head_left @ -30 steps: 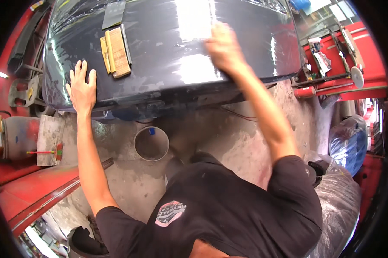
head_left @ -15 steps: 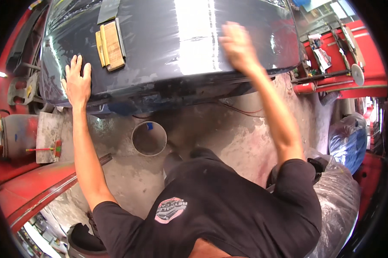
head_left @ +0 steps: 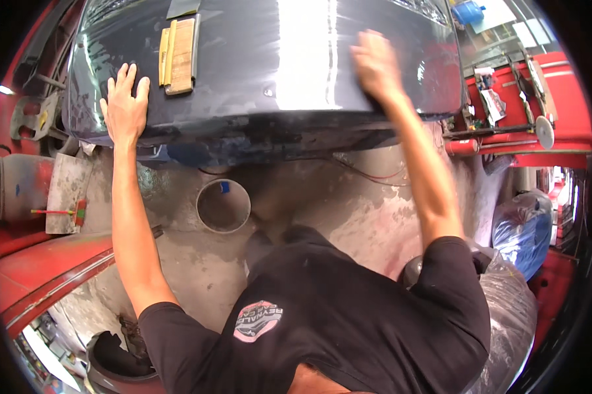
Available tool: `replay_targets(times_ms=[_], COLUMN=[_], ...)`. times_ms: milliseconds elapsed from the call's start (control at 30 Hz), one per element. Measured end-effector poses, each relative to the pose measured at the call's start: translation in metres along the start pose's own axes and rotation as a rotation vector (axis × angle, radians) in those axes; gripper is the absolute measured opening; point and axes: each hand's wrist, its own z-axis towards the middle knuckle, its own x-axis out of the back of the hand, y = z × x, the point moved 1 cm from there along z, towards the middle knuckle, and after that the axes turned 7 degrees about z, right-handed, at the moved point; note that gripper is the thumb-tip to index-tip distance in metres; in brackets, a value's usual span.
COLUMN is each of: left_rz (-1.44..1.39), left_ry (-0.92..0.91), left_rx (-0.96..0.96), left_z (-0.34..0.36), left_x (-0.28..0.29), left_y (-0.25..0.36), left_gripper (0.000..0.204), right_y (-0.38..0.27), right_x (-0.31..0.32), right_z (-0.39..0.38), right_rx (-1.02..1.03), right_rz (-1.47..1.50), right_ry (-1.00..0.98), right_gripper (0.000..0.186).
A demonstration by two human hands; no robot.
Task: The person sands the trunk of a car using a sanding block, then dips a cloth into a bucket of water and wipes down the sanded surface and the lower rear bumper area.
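Observation:
A glossy dark grey car panel [head_left: 237,72] spreads in front of me, with bright light reflected down its middle. My left hand [head_left: 126,108] lies flat near its left front edge, fingers spread, holding nothing. On the panel's right half rests my right hand [head_left: 378,69], palm down with fingers stretched out; motion blurs it, and whatever is under the palm is hidden. Between the hands, closer to the left one, a wooden block [head_left: 183,58] lies beside a narrow yellow strip-like tool [head_left: 168,56]. Beyond them is a grey sheet [head_left: 183,8], cut off at the upper edge.
A round bucket [head_left: 223,206] stands on the stained concrete floor below the panel. Red car bodywork [head_left: 43,276] is at the left. A rack with tools and papers [head_left: 496,98] stands right, above a plastic-wrapped blue bundle [head_left: 524,230]. A hose [head_left: 365,175] trails across the floor.
My right hand has shifted slightly right across the panel. My left hand stays flat at the left edge. The whole view has tilted a little; the block and tools lie as before.

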Motion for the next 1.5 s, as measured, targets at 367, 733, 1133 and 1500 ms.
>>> replay_targets(times_ms=[367, 733, 1133, 1500], left_rz=[0.091, 0.043, 0.07, 0.088], left_ry=[-0.024, -0.078, 0.019, -0.043], left_rx=[0.024, 0.013, 0.028, 0.053], left_z=[-0.005, 0.002, -0.004, -0.003], left_x=[-0.004, -0.007, -0.008, -0.003], left_y=[-0.028, -0.024, -0.018, -0.009], left_gripper=[0.059, 0.06, 0.06, 0.058], right_y=[-0.062, -0.295, -0.183, 0.085], right_x=[0.054, 0.061, 0.084, 0.017], right_z=[-0.031, 0.083, 0.019, -0.074], right_rx=[-0.093, 0.058, 0.026, -0.497], right_rz=[0.278, 0.574, 0.406, 0.214], right_ry=[-0.184, 0.132, -0.095, -0.308], right_gripper=[0.044, 0.035, 0.038, 0.053])
